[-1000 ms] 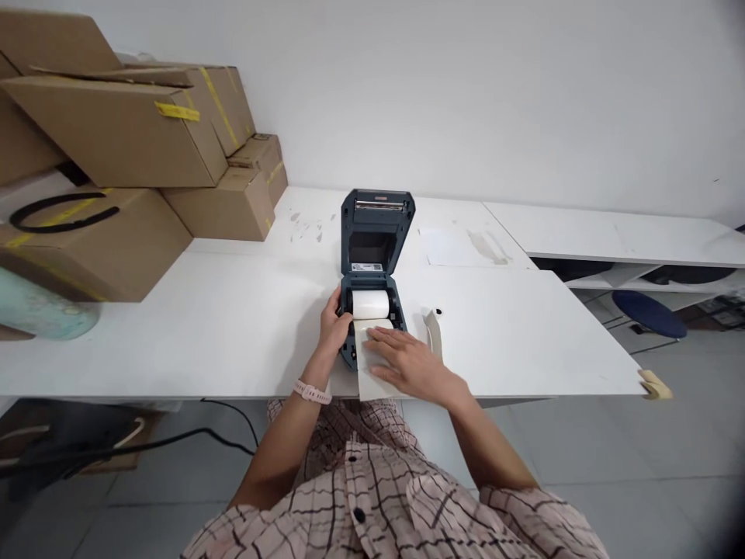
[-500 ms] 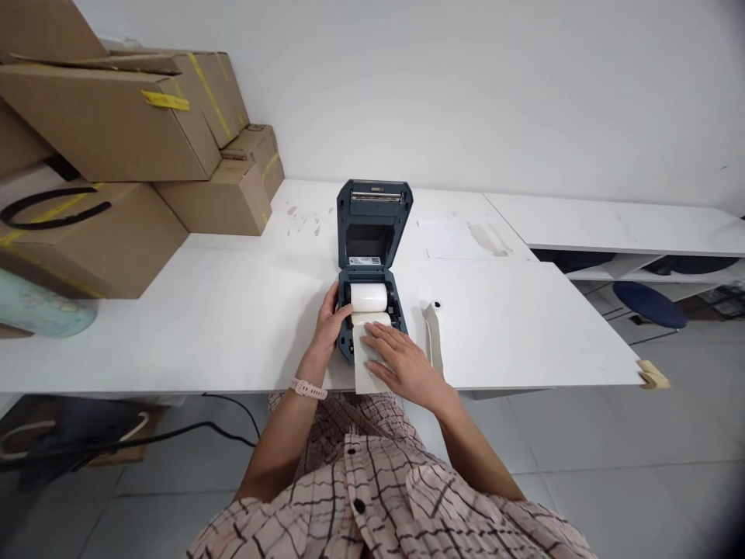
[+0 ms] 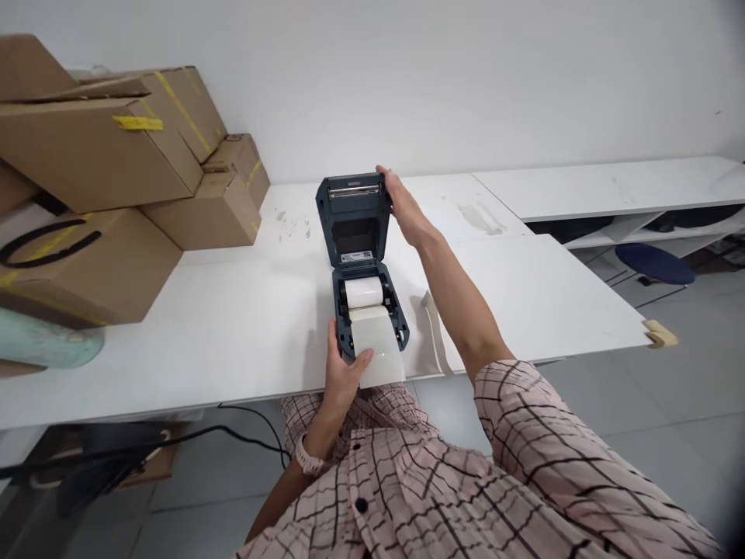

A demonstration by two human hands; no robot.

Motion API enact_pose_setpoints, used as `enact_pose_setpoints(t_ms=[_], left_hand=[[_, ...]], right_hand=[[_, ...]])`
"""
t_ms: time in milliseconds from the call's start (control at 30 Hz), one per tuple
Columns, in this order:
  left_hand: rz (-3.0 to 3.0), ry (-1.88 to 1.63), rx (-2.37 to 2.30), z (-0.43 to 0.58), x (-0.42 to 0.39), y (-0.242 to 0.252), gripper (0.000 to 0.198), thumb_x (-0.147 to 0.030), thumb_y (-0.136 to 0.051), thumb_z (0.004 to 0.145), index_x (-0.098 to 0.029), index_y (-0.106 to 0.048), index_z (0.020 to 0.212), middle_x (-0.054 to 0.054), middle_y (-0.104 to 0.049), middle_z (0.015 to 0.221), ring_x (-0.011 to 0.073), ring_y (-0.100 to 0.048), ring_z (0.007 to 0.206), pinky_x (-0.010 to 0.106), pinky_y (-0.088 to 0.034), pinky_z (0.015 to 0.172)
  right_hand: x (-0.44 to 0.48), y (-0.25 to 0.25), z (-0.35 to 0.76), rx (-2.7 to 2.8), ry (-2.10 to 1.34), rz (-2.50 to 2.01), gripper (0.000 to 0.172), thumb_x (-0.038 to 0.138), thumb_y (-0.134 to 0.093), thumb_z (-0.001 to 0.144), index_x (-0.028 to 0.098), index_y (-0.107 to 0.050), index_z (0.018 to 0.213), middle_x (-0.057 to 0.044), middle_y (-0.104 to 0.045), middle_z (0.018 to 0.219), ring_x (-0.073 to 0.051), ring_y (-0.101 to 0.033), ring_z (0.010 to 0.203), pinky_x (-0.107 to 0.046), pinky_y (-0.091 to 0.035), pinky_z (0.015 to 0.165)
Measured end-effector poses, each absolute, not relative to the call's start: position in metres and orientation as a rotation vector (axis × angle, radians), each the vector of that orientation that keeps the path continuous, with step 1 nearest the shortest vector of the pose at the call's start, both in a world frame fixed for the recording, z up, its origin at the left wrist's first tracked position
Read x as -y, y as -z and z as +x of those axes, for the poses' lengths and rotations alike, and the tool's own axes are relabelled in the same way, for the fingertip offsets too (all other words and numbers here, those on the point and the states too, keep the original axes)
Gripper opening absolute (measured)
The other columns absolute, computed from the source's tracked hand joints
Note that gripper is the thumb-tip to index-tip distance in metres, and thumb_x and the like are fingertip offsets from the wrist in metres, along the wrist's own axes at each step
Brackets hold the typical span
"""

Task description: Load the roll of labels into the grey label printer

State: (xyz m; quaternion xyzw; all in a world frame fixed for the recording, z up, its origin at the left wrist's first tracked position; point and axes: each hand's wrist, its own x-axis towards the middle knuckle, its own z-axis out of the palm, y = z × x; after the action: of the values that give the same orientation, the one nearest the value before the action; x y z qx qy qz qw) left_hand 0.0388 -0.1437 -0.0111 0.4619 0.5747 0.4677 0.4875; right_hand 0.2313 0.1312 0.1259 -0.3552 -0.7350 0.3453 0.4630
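A dark blue-grey label printer (image 3: 397, 301) stands on the white table with its lid (image 3: 355, 225) raised. Inside it lies a white label roll (image 3: 364, 292), and a pale label strip (image 3: 377, 347) runs out over the front and past the table edge. My left hand (image 3: 343, 369) is at the printer's front left corner, its thumb pressing on the strip and its other fingers partly hidden beside the body. My right hand (image 3: 403, 203) grips the upper right edge of the lid.
Cardboard boxes (image 3: 87, 151) are piled at the left, beside a mint-green cylinder (image 3: 50, 339). A curled paper strip (image 3: 435, 334) lies right of the printer. A blue stool (image 3: 655, 262) stands at the far right, and black cables hang below the table.
My right hand has moved from the label strip up to the lid's right edge. My left hand has slid down the printer's side, its thumb now on the strip. The camera view has shifted.
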Motion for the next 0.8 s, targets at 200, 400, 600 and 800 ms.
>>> enact_pose_setpoints(t_ms=[200,400,600,800], left_hand=[[1.125,-1.097,-1.300,0.025,0.144,0.011,0.117,-0.064,-0.075,0.083,-0.036,0.000,0.169,0.005,-0.013,0.179,0.0308,-0.024,0.162,0.039,-0.040,0.124],[0.965,-1.207,-1.275,0.009,0.126,-0.001,0.095,-0.071,-0.048,0.096,-0.029,-0.005,0.170,0.010,-0.024,0.176,0.0301,-0.027,0.161,0.044,-0.037,0.125],[0.971,-1.127,-1.265,0.024,0.108,-0.010,0.096,-0.057,-0.065,0.092,-0.029,-0.014,0.168,0.007,-0.024,0.176,0.0324,-0.034,0.158,0.038,-0.046,0.120],[1.039,-1.201,-1.222,0.026,0.111,-0.004,0.083,-0.054,-0.072,0.086,-0.022,-0.042,0.157,0.014,-0.050,0.161,0.0354,-0.051,0.146,0.045,-0.051,0.115]], right_hand=[[-0.017,-0.107,0.228,1.607,-0.746,-0.923,0.074,0.080,-0.015,0.101,0.034,-0.045,0.151,-0.001,-0.048,0.160,-0.025,-0.038,0.155,-0.052,-0.030,0.128],[0.087,-0.050,0.223,1.460,-0.814,-1.109,0.032,0.059,-0.059,0.098,0.035,-0.068,0.117,-0.001,-0.057,0.153,-0.029,-0.045,0.150,-0.056,-0.033,0.127],[0.095,-0.006,0.219,0.974,-1.418,-1.204,0.102,0.062,-0.077,0.078,0.031,-0.030,0.162,-0.008,-0.036,0.170,-0.035,-0.035,0.158,-0.054,-0.039,0.126],[0.103,-0.002,0.225,0.958,-1.542,-1.198,0.103,0.064,-0.080,0.077,0.031,-0.033,0.162,-0.006,-0.037,0.170,-0.034,-0.036,0.157,-0.054,-0.035,0.129]])
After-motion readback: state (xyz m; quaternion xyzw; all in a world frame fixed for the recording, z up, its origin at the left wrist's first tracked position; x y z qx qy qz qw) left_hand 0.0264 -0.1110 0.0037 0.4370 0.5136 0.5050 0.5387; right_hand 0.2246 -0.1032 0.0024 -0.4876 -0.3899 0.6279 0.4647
